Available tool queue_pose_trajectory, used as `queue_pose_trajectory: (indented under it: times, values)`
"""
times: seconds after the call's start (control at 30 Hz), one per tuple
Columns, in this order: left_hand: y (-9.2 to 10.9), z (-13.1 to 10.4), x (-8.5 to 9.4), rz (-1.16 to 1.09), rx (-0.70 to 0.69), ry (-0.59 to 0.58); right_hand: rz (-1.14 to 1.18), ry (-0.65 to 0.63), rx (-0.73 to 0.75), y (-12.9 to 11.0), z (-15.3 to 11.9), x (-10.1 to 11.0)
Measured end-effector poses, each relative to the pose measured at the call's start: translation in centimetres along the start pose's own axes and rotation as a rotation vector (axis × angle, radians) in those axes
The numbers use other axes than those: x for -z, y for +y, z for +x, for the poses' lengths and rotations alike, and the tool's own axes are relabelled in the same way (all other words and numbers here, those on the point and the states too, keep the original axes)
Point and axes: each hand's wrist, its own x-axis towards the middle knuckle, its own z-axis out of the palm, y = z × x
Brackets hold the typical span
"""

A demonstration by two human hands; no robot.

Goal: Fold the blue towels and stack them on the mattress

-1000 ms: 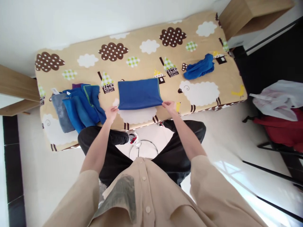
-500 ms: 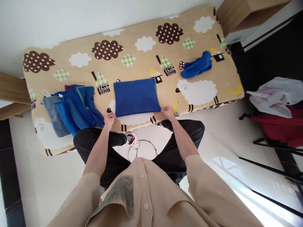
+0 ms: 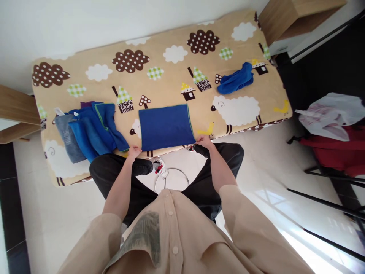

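A blue towel (image 3: 167, 128) with green edging lies flat and folded in a rectangle on the patterned bedspread (image 3: 159, 91), close to its front edge. My left hand (image 3: 134, 152) pinches its near left corner. At the near right corner, my right hand (image 3: 203, 141) has its fingers closed on the cloth. To the left of the towel is a loose heap of blue cloths (image 3: 95, 129), with a grey cloth (image 3: 70, 139) at its outer side. A crumpled blue cloth (image 3: 236, 78) lies further back on the right.
Wooden cabinets (image 3: 302, 17) stand at the right end and the left end of the bed. A white plastic bag (image 3: 332, 116) rests on a red cloth item (image 3: 339, 152) at the right. My knees are against the bed's front edge.
Both hands have drawn the folded towel a little towards me, nearer the bed's front edge. The mushroom print behind it now shows in full. The other cloths lie as before.
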Motion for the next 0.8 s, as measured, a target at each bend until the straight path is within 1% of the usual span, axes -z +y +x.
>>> queue_pose_trajectory:
  times: [0.1, 0.23, 0.4, 0.5, 0.6, 0.7, 0.8]
  values:
    - [0.8, 0.2, -0.1, -0.074, 0.048, -0.052, -0.007, -0.04, -0.03, -0.7, 0.0, 0.1]
    - [2.6, 1.4, -0.3, -0.172, 0.088, -0.104, -0.016, -0.102, -0.058, -1.9, 0.5, 0.4]
    - [5.6, 3.7, -0.5, -0.297, 0.06, -0.132, 0.117, -0.086, 0.014, -3.6, 3.0, 0.5]
    - [7.6, 5.8, -1.1, -0.329, 0.058, -0.129, 0.141, -0.082, 0.04, -5.0, 5.4, 0.5]
    - [9.5, 8.5, -1.9, -0.355, 0.066, -0.108, 0.143, -0.051, 0.083, -6.5, 8.4, 0.2]
    - [11.5, 11.3, -2.7, -0.423, 0.055, -0.097, 0.16, 0.029, 0.142, -8.1, 12.2, -0.5]
    - [13.3, 13.9, -3.2, -0.463, 0.021, -0.106, 0.114, 0.133, 0.205, -9.2, 16.5, -1.4]
